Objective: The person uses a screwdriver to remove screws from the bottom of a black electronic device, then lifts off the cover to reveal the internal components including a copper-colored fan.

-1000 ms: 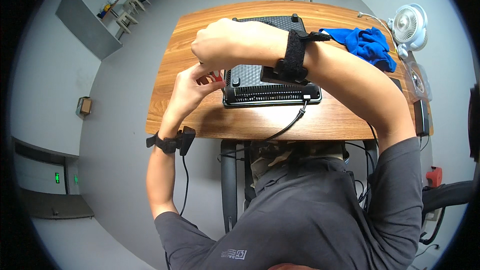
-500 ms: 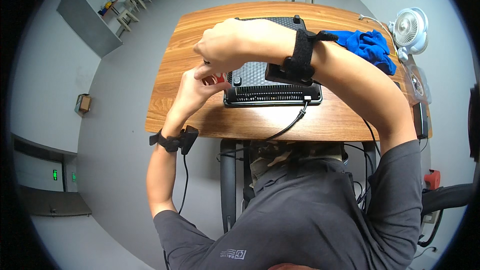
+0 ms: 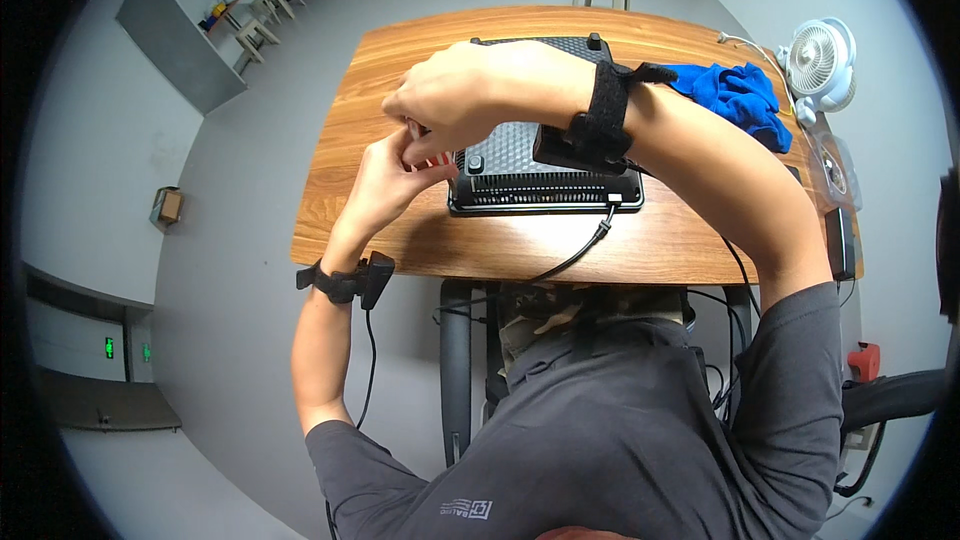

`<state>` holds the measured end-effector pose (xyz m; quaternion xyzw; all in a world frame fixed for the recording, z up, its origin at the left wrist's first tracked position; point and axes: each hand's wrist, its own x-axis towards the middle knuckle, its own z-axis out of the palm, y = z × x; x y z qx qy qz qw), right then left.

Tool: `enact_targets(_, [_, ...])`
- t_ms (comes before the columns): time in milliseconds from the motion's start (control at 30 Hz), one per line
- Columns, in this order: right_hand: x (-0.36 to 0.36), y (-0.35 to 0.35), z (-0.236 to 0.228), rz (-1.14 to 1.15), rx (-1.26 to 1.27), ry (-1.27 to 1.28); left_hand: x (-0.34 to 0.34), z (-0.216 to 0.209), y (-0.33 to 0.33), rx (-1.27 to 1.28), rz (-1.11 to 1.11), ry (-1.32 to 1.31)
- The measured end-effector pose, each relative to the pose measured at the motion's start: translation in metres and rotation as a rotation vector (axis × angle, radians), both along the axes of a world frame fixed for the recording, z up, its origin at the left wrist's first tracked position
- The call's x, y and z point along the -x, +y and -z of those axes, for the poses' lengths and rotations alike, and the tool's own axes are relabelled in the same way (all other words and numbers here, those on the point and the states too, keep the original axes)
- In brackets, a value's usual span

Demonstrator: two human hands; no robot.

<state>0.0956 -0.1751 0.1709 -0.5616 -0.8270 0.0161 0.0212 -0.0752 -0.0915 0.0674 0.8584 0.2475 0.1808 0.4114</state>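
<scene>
The left hand, above the left side of the brown wood-grain tabletop, has its thumb closed towards curled fingers and pinches a small red-and-white object. This object sits between the hands, just beside the left edge of a flat, black, textured rectangular unit with slotted vents; contact with that edge cannot be confirmed. The right hand bends down over the object with fingers curled against the left hand; what its fingertips grip cannot be told.

Caution: a loosened pinch could let the object slip to the tabletop. The right hand covers the contact area from above, so a misplaced finger could go unnoticed.

A thin black cable runs from the unit's near side towards the table edge; a snag could drag the unit or strain the plug. The black box-shaped wrist module on the right arm hangs above the unit and could knock it if the forearm drops. Farther right lies a crumpled blue cloth, apart from both hands
</scene>
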Motion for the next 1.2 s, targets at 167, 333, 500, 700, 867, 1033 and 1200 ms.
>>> enact_targets(167, [0.008,0.001,-0.007,0.118,0.069,-0.086,-0.007,-0.017,-0.017,-0.096,-0.046,0.034])
enact_targets(333, [-0.003,0.000,-0.001,-0.081,0.102,0.079,0.001,-0.003,-0.002,-0.053,0.022,0.057])
enact_targets(500, [-0.008,-0.004,0.003,-0.168,0.039,0.104,0.002,0.001,0.001,0.024,0.075,-0.029])
enact_targets(700, [0.011,-0.001,-0.003,0.104,-0.009,-0.095,-0.006,-0.019,-0.023,-0.138,-0.031,0.010])
enact_targets(867, [-0.002,-0.006,-0.003,-0.041,0.034,0.015,-0.004,-0.003,-0.005,-0.061,0.000,0.020])
enact_targets(1033, [-0.007,-0.009,-0.005,-0.124,0.044,0.059,0.006,0.009,0.004,0.060,0.078,-0.068])
enact_targets(1200, [0.001,-0.012,-0.015,0.142,0.083,-0.057,-0.010,-0.009,-0.007,-0.017,0.088,-0.057])
